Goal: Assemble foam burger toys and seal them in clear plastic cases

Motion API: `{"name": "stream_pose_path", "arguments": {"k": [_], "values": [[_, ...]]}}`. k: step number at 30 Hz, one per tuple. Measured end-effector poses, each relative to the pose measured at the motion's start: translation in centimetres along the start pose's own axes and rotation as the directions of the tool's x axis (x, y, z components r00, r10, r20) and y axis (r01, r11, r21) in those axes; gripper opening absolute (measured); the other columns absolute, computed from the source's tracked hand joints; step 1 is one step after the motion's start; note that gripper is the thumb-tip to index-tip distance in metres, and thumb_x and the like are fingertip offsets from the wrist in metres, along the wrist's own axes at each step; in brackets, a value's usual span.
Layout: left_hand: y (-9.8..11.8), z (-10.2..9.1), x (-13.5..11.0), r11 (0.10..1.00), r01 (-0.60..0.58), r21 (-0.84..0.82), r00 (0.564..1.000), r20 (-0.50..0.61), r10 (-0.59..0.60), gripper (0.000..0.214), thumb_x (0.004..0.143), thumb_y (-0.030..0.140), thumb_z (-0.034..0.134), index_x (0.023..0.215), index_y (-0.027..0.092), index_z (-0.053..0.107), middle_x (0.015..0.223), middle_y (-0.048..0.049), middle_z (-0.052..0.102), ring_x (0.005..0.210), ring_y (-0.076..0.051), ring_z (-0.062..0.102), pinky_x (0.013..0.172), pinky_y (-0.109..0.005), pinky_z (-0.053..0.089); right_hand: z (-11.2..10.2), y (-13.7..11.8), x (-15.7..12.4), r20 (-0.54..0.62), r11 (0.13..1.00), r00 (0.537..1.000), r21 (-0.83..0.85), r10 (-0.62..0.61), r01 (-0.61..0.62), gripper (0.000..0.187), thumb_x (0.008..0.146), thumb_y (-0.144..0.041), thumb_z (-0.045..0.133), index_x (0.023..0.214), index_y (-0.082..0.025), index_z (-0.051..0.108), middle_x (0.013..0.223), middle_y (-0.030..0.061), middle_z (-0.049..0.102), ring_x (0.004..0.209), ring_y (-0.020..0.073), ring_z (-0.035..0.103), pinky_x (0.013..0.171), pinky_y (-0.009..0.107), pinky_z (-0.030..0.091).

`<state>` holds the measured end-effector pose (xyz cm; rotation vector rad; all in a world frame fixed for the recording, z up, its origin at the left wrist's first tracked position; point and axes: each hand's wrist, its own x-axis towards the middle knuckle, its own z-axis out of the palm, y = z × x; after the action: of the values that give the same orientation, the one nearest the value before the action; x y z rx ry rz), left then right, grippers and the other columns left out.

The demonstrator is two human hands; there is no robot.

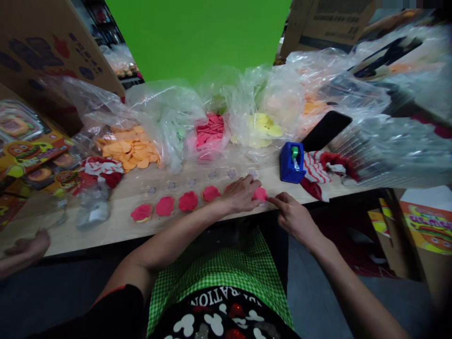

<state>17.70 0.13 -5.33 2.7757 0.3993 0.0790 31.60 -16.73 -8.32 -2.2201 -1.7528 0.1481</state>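
My left hand (240,194) lies over the right end of a clear plastic tray (190,186) on the table, fingers curled down onto a pink foam piece (260,193). Just right of that piece, my right hand (294,215) has its fingertips pinched together, touching the piece's edge. A row of several pink foam pieces (188,201) sits in the tray's near pockets, to the left of my hands. The far row of pockets (212,175) shows only clear plastic.
Clear bags hold orange pieces (129,148), pink pieces (211,131) and yellow pieces (262,126) behind the tray. A blue tape dispenser (291,162) and a black phone (326,130) stand to the right. Printed toy boxes (31,150) lie left. Another person's hand (30,245) rests at the table's left edge.
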Motion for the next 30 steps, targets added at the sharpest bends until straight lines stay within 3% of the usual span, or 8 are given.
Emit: {"name": "stream_pose_path", "arguments": {"k": [7, 12, 17, 20, 22, 24, 27, 30], "values": [[-1.3, 0.1, 0.8, 0.999, 0.024, -0.028, 0.999, -0.024, -0.025, 0.025, 0.092, 0.029, 0.061, 0.111, 0.013, 0.061, 0.119, -0.0109, 0.059, 0.104, -0.021, 0.06, 0.089, -0.033, 0.051, -0.1, 0.5, 0.5, -0.092, 0.999, 0.995, -0.021, 0.046, -0.048, 0.052, 0.082, -0.005, 0.041, 0.125, -0.015, 0.069, 0.118, 0.0138, 0.065, 0.099, 0.0254, 0.068, 0.085, 0.036, 0.055], [-2.2, 0.8, 0.6, 0.969, -0.222, 0.106, 0.975, 0.037, 0.219, 0.022, 0.097, 0.016, 0.047, 0.089, 0.013, 0.067, 0.1, -0.0106, 0.067, 0.101, -0.021, 0.059, 0.098, -0.038, 0.045, 0.3, -0.3, 0.1, -0.112, 0.987, 0.984, 0.061, -0.14, 0.148, 0.057, 0.079, -0.002, 0.04, 0.129, -0.014, 0.066, 0.131, 0.0143, 0.064, 0.118, 0.0267, 0.062, 0.1, 0.041, 0.052], [-1.9, 0.9, 0.2, 0.93, -0.336, 0.148, 0.941, 0.095, 0.325, 0.019, 0.09, 0.009, 0.051, 0.097, 0.014, 0.068, 0.103, -0.0124, 0.07, 0.113, -0.026, 0.057, 0.098, -0.041, 0.044, 0.3, -2.1, -0.3, 0.007, 0.971, 0.972, 0.024, -0.237, 0.236, 0.066, 0.069, 0.0, 0.044, 0.129, -0.014, 0.067, 0.128, 0.0148, 0.067, 0.121, 0.0312, 0.059, 0.097, 0.048, 0.05], [-2.5, -0.1, 0.0, 0.97, -0.236, 0.064, 0.971, -0.011, 0.237, 0.032, 0.088, 0.008, 0.051, 0.115, 0.016, 0.066, 0.109, -0.0096, 0.072, 0.111, -0.024, 0.061, 0.101, -0.041, 0.043, 0.1, -2.0, 0.0, -0.007, 0.974, 0.976, 0.054, -0.219, 0.219, 0.063, 0.072, 0.001, 0.043, 0.127, -0.015, 0.067, 0.128, 0.0142, 0.067, 0.119, 0.0288, 0.06, 0.098, 0.046, 0.05], [-3.3, -1.2, -0.3, 0.998, -0.041, -0.039, 0.984, -0.175, 0.033, 0.04, 0.088, 0.006, 0.046, 0.122, 0.017, 0.063, 0.114, -0.008, 0.072, 0.107, -0.02, 0.064, 0.099, -0.037, 0.046, 0.0, -1.5, 0.5, -0.076, 0.979, 0.98, 0.078, -0.184, 0.19, 0.06, 0.076, 0.0, 0.041, 0.13, -0.014, 0.065, 0.132, 0.0146, 0.065, 0.12, 0.0274, 0.059, 0.101, 0.044, 0.05], [-4.2, -2.3, -1.1, 0.978, 0.174, -0.112, 0.941, -0.273, -0.199, 0.041, 0.087, 0.003, 0.042, 0.119, 0.016, 0.065, 0.114, -0.0086, 0.071, 0.103, -0.019, 0.065, 0.093, -0.034, 0.048, 0.1, -1.2, 1.3, -0.133, 0.985, 0.98, 0.073, -0.148, 0.158, 0.059, 0.078, -0.001, 0.041, 0.133, -0.011, 0.062, 0.134, 0.0168, 0.063, 0.122, 0.028, 0.058, 0.103, 0.044, 0.049], [-4.8, -3.3, -3.1, 0.965, 0.263, 0.004, 0.951, -0.171, -0.258, 0.033, 0.082, 0.004, 0.048, 0.1, 0.016, 0.072, 0.106, -0.0094, 0.071, 0.103, -0.023, 0.062, 0.091, -0.037, 0.047, 0.5, -1.6, 3.0, -0.112, 0.979, 0.976, 0.059, -0.187, 0.195, 0.062, 0.074, -0.001, 0.044, 0.133, -0.007, 0.061, 0.135, 0.0191, 0.061, 0.124, 0.0296, 0.057, 0.105, 0.044, 0.048], [-4.6, -3.0, -5.4, 0.985, 0.073, 0.158, 0.996, 0.032, -0.079, 0.025, 0.079, 0.005, 0.054, 0.09, 0.017, 0.073, 0.104, -0.0092, 0.071, 0.11, -0.027, 0.057, 0.096, -0.042, 0.042, 0.9, -3.0, 4.5, -0.011, 0.95, 0.951, 0.051, -0.309, 0.309, 0.067, 0.067, 0.0, 0.046, 0.132, -0.007, 0.061, 0.138, 0.0183, 0.06, 0.126, 0.0313, 0.054, 0.104, 0.045, 0.047]]}}
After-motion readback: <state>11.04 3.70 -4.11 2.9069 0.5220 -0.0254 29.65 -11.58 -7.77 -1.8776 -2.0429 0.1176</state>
